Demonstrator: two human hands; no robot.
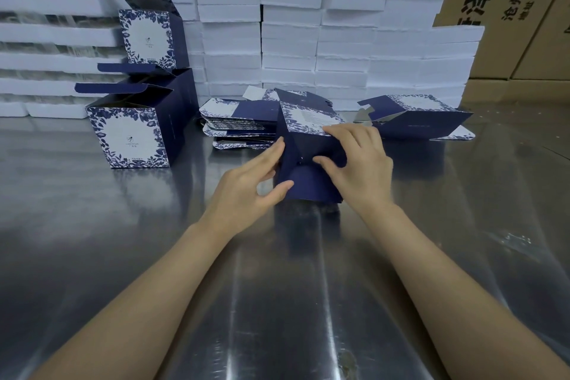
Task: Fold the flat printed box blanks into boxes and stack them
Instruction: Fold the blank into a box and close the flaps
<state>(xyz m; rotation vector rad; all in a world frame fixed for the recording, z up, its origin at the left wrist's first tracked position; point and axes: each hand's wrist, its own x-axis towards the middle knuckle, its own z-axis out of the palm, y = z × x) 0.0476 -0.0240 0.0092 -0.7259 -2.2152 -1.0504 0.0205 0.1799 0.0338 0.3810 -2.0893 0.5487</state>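
Note:
A dark blue box blank [308,145] with a white floral panel stands partly folded at the middle of the steel table. My left hand [249,182] holds its left side and pinches a lower flap. My right hand [357,160] grips its right side, thumb pressing on the blue end flaps. Behind it lies a pile of flat blanks [240,123]. At the left stand two folded boxes, one [135,129] on the table with its lid flap up, another [151,31] stacked above it. One opened blank [416,117] lies on its side at the right.
Stacks of white foam trays [290,28] form a wall along the back. Brown cartons [518,9] with printed text stand at the back right. The reflective steel table [277,287] stretches toward me under my forearms.

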